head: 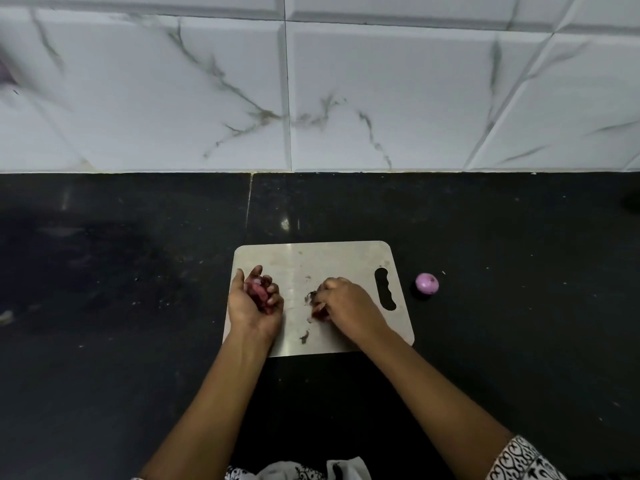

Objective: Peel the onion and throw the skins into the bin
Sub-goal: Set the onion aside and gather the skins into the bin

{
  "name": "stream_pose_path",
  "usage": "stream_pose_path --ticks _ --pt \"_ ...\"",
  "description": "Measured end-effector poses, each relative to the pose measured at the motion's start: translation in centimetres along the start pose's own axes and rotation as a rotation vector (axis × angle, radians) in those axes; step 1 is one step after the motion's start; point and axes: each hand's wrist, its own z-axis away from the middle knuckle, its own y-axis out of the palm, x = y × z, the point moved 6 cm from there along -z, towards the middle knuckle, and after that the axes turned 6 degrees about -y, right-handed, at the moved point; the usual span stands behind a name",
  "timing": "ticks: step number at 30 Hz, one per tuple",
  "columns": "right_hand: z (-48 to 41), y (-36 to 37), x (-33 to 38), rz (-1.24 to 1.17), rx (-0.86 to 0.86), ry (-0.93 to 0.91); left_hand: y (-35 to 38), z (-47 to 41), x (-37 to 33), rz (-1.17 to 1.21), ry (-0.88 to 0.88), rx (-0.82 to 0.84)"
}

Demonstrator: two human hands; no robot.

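Observation:
A peeled purple onion [427,283] sits on the black counter, just right of the steel cutting board [332,259]. My left hand [254,301] lies palm up over the board's left part, its fingers curled round a bunch of reddish onion skins [258,291]. Over the board's middle, my right hand [341,304] is palm down and its fingertips pinch more skin pieces [320,311] against the board. Small dark scraps [304,337] lie on the board between and below the hands. No bin is in view.
The black stone counter [121,289] stretches left, right and in front of the board. A white marbled tile wall [311,91] rises behind it. A blurred purple object [5,72] shows at the far left edge.

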Motion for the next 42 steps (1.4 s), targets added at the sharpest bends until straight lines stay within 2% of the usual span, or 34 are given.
stream_pose_path --ticks 2,5,7,9,12,16,19,21,23,25,26,28,29,30,31,33,35,37,42 --pt "-0.4 -1.0 -1.9 -0.123 -0.139 0.151 0.6 0.2 0.5 -0.015 0.006 0.010" --pt "-0.6 -2.7 -4.9 -0.618 -0.358 0.469 1.7 0.2 1.4 -0.034 -0.009 0.023" --pt "-0.7 -3.5 -4.8 -0.930 -0.424 0.529 2.6 0.1 2.2 -0.060 -0.030 0.039" --pt "-1.1 -4.3 -3.0 -1.040 -0.409 0.461 3.8 0.2 3.0 -0.060 -0.044 0.071" --pt "-1.2 -5.0 0.4 -0.867 -0.448 0.333 5.5 0.6 3.9 0.015 -0.042 0.141" --pt "-0.8 -5.3 3.1 -0.299 -0.552 0.241 6.0 0.9 4.4 0.034 -0.030 0.209" --pt "-1.0 -4.6 4.2 -0.158 -0.368 0.188 5.1 0.6 4.7 -0.031 -0.079 0.228" --pt "-1.1 -4.3 5.3 0.113 -0.264 0.108 4.0 0.4 4.7 -0.182 -0.076 0.188" --pt "-0.8 -3.8 6.5 0.300 -0.148 -0.028 3.2 0.2 4.4 -0.165 -0.064 0.155" --pt "-0.1 -3.7 6.8 0.220 -0.084 -0.144 2.7 -0.4 3.5 -0.081 -0.017 0.066" --pt "0.5 -4.2 6.3 0.111 -0.109 -0.158 2.6 -0.8 2.9 -0.035 0.004 0.016" --pt "2.4 -5.0 4.4 -0.094 -0.298 -0.095 2.7 -0.9 1.6 0.026 0.033 -0.037" --pt "3.7 -4.9 3.8 -0.109 -0.373 -0.060 2.6 -0.7 1.0 0.030 0.037 -0.040" --pt "4.8 -4.1 3.7 -0.084 -0.370 -0.061 2.6 -0.5 0.5 0.018 0.035 -0.040" --pt "5.6 -2.3 4.2 -0.066 -0.279 -0.104 2.4 -0.4 0.0 0.009 0.035 -0.043" --pt "6.6 1.9 5.7 -0.027 0.016 -0.237 1.7 -0.5 -0.9 -0.004 0.042 -0.054" --pt "6.5 4.8 5.7 0.100 0.182 -0.286 1.2 -0.5 -1.3 0.004 0.048 -0.064" --pt "5.4 5.7 4.5 0.177 0.197 -0.248 0.8 -0.5 -1.5 0.008 0.051 -0.077" --pt "4.5 3.8 1.4 0.185 0.067 -0.065 0.1 -0.3 -0.7 0.001 0.018 -0.066"
